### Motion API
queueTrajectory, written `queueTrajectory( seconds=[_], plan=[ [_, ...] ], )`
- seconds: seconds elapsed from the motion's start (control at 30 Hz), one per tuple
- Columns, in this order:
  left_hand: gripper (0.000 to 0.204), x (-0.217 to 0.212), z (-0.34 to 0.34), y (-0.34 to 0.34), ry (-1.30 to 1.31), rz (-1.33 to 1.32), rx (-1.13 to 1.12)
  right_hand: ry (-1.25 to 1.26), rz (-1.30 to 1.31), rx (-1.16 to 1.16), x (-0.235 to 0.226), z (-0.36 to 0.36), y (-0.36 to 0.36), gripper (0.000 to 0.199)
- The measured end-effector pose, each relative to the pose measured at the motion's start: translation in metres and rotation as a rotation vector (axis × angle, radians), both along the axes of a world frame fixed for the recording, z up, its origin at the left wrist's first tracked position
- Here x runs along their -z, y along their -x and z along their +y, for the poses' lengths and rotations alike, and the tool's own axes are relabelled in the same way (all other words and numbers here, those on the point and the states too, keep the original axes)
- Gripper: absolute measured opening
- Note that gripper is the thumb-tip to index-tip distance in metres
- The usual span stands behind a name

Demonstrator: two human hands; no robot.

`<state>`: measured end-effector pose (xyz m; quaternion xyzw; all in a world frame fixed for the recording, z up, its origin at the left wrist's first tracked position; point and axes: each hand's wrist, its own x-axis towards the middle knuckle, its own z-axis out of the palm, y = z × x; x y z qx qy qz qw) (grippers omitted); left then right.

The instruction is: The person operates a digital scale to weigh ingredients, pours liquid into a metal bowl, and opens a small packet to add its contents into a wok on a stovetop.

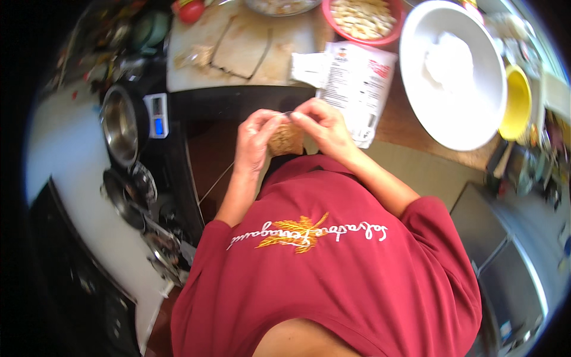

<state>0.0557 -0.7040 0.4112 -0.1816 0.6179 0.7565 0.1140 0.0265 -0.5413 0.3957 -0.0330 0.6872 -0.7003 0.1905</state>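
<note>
In front of my body I hold up a small clear bag (285,140) with light brown contents, which I cannot identify. My left hand (254,140) pinches its gathered top from the left. From the other side my right hand (326,126) grips the same top, the fingertips of both hands nearly meeting. A small dark strip (289,113), perhaps a tie, shows between the fingers. Just beyond my right hand lies a white printed packet (357,89). A thin dark loop (248,77) rests on the pale board (291,35) beyond my hands.
A red bowl (399,18) of pale pieces and a large white basin (410,77) holding white material stand at the far right, beside a yellow bowl (518,101). Left are a digital scale (157,107), a metal pot (121,125) and several pans. A tomato-red round thing (191,11) sits far left.
</note>
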Motion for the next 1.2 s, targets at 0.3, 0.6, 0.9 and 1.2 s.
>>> queueTrajectory(
  seconds=[0.3,0.6,0.9,1.2],
  plan=[
    [0.006,-0.005,-0.015,0.029,0.022,0.007,0.121,0.103,-0.109,0.106,0.003,-0.012,0.015,0.019],
    [0.007,-0.002,-0.013,0.021,0.051,-0.018,0.118,0.123,-0.059,0.082,0.005,-0.003,0.013,0.021],
    [0.004,-0.003,0.012,0.015,0.044,0.045,0.163,0.209,-0.089,0.063,0.015,0.017,0.005,0.021],
    [0.004,-0.012,0.023,0.004,0.090,0.008,0.138,0.118,0.064,0.036,0.010,0.027,-0.008,0.019]
  ],
)
